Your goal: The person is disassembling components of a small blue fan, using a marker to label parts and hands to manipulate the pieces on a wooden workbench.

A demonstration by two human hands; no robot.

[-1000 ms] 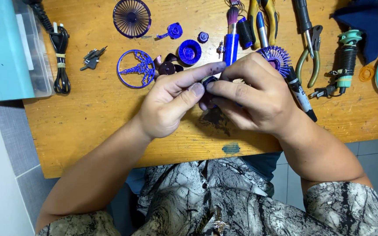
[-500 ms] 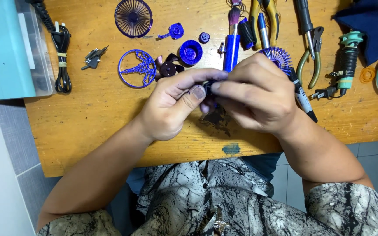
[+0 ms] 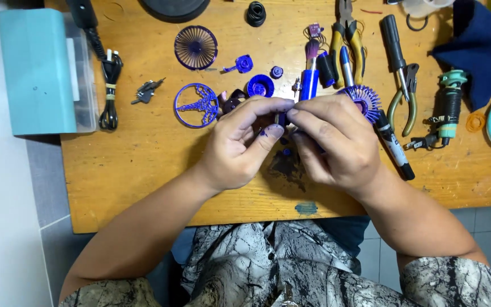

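Observation:
My left hand and my right hand meet over the wooden table, both pinching one small dark part between their fingertips. Blue stain marks my left fingertips. Just behind my left hand lie a blue ring with a tree pattern, a blue cap and a round blue spoked grille. A second blue spoked piece shows partly behind my right hand. A blue-handled brush lies beyond the fingertips.
A teal box sits at the left edge beside a coiled black cable and keys. Yellow-handled pliers, other pliers, a black marker, a dark blue cloth and a teal-tipped tool lie to the right.
Both hands stay joined on the small part; the fingertips have shifted slightly as they work it. The view has drifted a little, so the table items sit lower in frame.

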